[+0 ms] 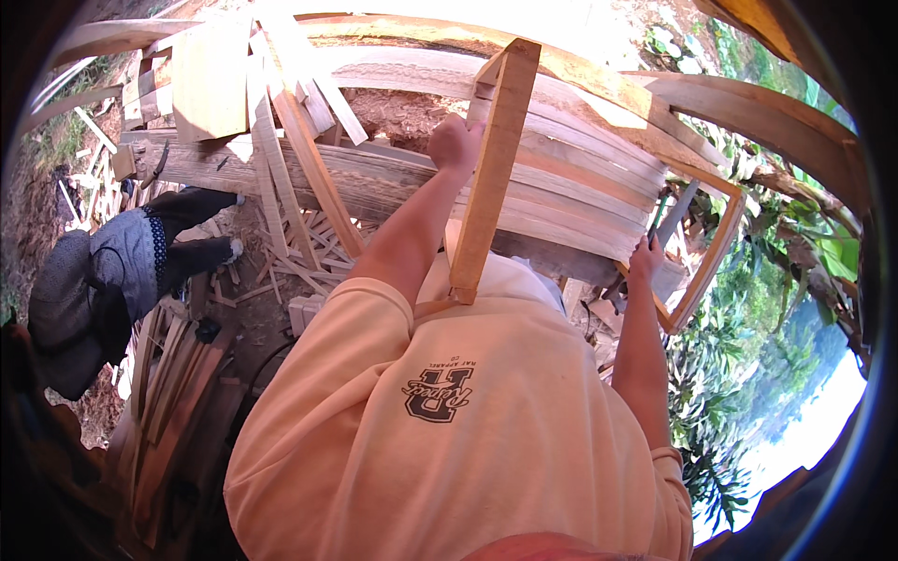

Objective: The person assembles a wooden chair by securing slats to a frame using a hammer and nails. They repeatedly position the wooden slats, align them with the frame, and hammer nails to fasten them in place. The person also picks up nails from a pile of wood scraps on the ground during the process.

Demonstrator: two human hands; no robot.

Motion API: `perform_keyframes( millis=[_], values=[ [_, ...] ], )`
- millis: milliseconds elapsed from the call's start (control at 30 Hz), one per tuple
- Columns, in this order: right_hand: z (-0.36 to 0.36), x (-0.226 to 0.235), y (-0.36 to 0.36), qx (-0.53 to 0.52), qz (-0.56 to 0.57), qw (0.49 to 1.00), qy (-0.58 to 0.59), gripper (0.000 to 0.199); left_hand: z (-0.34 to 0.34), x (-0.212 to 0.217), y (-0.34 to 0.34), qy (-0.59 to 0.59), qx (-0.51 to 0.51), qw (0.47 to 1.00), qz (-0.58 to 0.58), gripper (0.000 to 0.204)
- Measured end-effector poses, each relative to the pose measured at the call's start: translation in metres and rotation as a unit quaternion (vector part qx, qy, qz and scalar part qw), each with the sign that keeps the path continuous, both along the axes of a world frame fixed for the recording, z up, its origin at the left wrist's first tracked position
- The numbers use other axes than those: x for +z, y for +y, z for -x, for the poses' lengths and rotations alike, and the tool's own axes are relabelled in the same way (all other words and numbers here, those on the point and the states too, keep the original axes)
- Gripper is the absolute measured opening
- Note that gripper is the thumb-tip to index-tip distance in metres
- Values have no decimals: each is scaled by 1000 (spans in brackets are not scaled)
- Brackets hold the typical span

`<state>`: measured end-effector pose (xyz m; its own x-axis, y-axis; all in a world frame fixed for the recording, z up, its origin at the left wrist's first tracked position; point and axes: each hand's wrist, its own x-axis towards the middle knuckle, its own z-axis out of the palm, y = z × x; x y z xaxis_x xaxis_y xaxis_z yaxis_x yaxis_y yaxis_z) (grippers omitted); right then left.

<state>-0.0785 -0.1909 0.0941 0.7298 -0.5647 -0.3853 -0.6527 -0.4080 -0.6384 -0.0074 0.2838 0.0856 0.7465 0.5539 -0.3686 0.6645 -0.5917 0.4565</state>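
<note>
Head view: the left hand point(456, 142) is clenched around one rail of a wooden frame point(488, 178), whose long axis runs from the chest out to the far plank-stacked bench point(580, 201). The right hand point(645, 257), farther right, is wrapped around a dark tool handle point(675, 217) at the frame's right corner. A seated person point(112, 271) is at left.

An outdoor woodworking yard; stacked planks point(561, 178), offcuts point(290, 252) on dirt; trees point(748, 374) alongside.
</note>
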Motion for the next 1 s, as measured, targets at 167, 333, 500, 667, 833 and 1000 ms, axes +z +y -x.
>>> perform_keyframes(
  millis=[167,333,500,667,833,1000],
  values=[
    [-3,14,12,-53,-21,998,16,12,1,-5,0,-6,-7,1000,-8,44],
    [-1,22,0,-57,-92,993,38,11,0,-7,1,0,-13,1000,-2,45],
    [-2,20,11,-110,-71,991,19,11,1,-7,2,-1,-9,1000,-4,45],
    [-11,23,12,-108,-77,991,20,11,-1,-2,1,7,-16,1000,-2,43],
    [-35,25,3,-67,-97,993,2,14,-4,-28,-2,-50,-54,997,-20,40],
    [-43,30,14,-73,-101,992,35,16,-5,-18,-7,-32,-31,999,14,43]
  ],
)
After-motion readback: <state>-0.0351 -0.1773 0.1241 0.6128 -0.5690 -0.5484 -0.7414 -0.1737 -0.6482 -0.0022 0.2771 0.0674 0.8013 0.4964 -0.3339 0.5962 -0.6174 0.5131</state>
